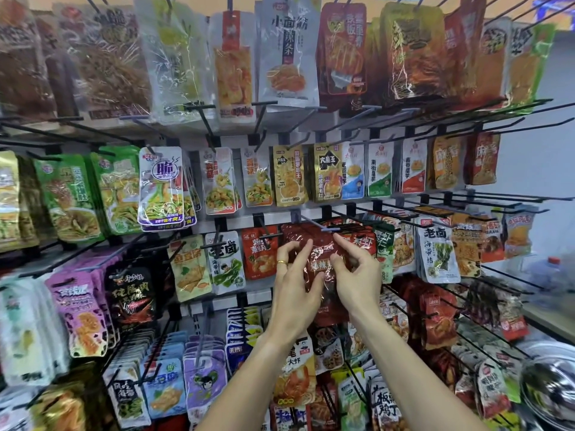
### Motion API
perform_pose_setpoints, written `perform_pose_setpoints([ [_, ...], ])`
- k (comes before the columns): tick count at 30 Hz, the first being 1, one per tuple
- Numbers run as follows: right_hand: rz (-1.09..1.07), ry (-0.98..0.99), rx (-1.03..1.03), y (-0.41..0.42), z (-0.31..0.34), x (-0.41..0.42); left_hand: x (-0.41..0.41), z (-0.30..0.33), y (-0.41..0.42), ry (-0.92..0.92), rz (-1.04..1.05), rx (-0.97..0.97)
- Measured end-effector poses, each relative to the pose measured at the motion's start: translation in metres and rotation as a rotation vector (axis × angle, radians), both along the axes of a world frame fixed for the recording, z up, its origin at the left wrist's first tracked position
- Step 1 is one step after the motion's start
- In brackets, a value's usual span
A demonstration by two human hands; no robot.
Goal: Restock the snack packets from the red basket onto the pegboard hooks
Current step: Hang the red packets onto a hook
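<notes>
red snack packet [323,269]: one, upright, long axis vertical, top edge just under hook tip [331,229] | left hand [294,286]: thumb and fingers pinch its left side | right hand [357,275]: curled fingers pinch its right side

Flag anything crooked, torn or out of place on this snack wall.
Nothing torn or spilled. The only oddity: the purple-and-white packet stack in the middle row hangs tilted and fanned, not flush. The dark red packets sit crooked only because both hands grip them.
</notes>
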State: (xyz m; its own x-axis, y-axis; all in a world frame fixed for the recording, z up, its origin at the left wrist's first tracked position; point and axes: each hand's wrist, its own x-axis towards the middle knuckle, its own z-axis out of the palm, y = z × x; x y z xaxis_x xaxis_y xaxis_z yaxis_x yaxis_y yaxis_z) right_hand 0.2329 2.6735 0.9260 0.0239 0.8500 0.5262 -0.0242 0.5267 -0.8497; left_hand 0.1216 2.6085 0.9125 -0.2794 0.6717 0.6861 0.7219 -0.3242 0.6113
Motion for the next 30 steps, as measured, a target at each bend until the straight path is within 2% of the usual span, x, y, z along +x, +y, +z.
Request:
perform_pose_setpoints([
  [4,-0.046,-0.093,0.043,0.002,0.000,0.001,-0.001,-0.003,0.004,0.046,0.010,0.002],
  [8,-0.129,-0.263,0.129,0.004,0.001,0.002,0.000,-0.003,0.007,0.096,0.049,-0.032],
  [12,-0.119,-0.431,0.175,0.007,-0.003,0.004,-0.003,-0.008,0.010,0.136,0.079,-0.063],
  [17,-0.224,-0.692,0.423,0.012,-0.017,0.012,-0.007,-0.008,0.014,0.374,0.243,-0.066],
  [22,-0.224,-0.880,0.503,0.017,-0.026,0.024,-0.017,-0.018,0.014,0.595,0.289,-0.151],
  [26,-0.285,-1.054,0.522,0.022,-0.019,0.013,-0.022,-0.015,0.021,0.611,0.310,-0.199],
  [30,-0.327,-1.128,0.513,0.026,-0.016,0.000,-0.021,-0.019,0.031,0.596,0.337,-0.209],
])
